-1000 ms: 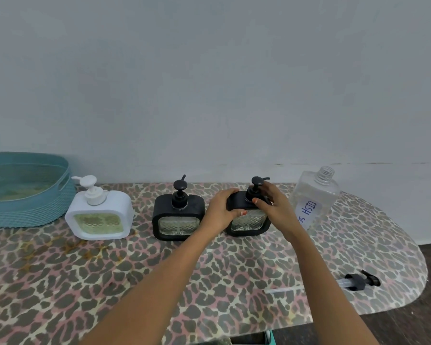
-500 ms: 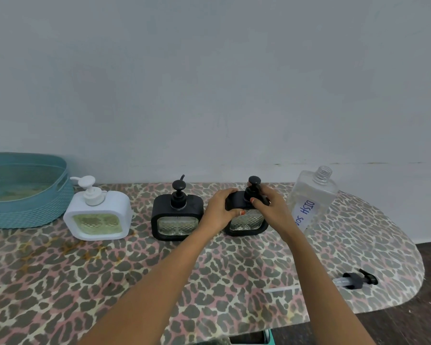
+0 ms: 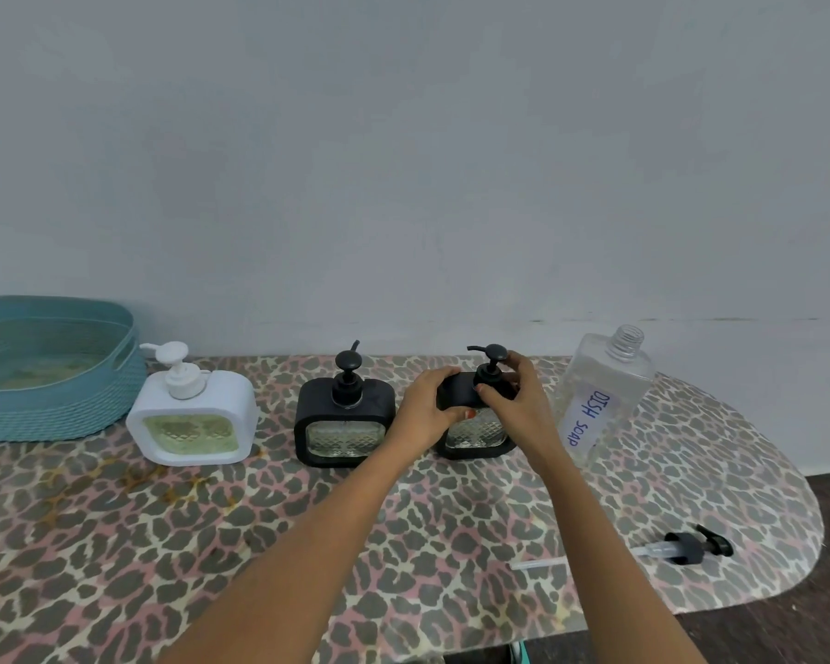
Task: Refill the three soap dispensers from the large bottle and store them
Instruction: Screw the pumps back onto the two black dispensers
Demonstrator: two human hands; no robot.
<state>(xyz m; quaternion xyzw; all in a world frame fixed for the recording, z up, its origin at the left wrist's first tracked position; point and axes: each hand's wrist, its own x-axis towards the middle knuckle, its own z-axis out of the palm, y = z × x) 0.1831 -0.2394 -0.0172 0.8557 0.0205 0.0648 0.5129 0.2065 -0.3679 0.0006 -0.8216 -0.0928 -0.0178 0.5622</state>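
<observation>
Three square soap dispensers stand in a row on the leopard-print table (image 3: 212,543). The white dispenser (image 3: 192,414) on the left holds green soap. A black dispenser (image 3: 343,424) stands in the middle. My left hand (image 3: 427,409) grips the body of the right black dispenser (image 3: 475,431). My right hand (image 3: 518,400) pinches the collar of its black pump (image 3: 492,361), whose nozzle points left. The large clear bottle (image 3: 604,390), labelled "DISH SOAP", stands uncapped just right of my hands and looks nearly empty.
A teal woven basket (image 3: 54,414) sits at the far left against the grey wall. The large bottle's black pump with its clear tube (image 3: 686,548) lies near the table's rounded right edge. Dark floor shows beyond that edge.
The pump head on the right black dispenser has turned: its nozzle pointed right a second ago and now points left. My right hand's fingers have shifted round the collar. Nothing else moved.
</observation>
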